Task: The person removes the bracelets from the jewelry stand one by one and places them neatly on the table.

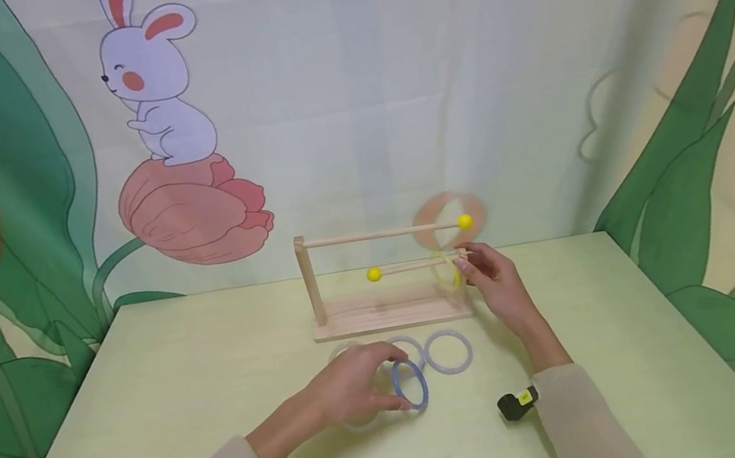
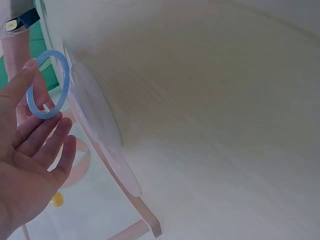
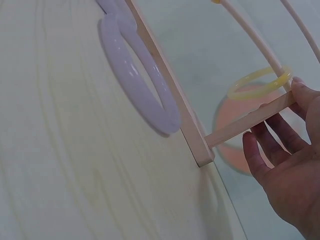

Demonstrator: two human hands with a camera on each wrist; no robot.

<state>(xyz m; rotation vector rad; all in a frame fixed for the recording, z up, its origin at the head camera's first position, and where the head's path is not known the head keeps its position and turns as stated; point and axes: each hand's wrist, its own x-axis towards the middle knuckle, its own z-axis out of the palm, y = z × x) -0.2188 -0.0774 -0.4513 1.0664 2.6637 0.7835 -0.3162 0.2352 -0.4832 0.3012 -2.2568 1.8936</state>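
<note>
Left hand pinching blue ring, right hand — seemingly fingertips only — touching yellow ring.

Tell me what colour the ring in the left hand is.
Translucent blue: the ring, pinched by the left hand, shows best in the left wrist view.

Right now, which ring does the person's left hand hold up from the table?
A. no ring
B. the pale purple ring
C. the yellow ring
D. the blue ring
D: the left hand pinches the blue ring upright between thumb and fingers, while the yellow ring hangs on the lower rod near the right hand.
</note>
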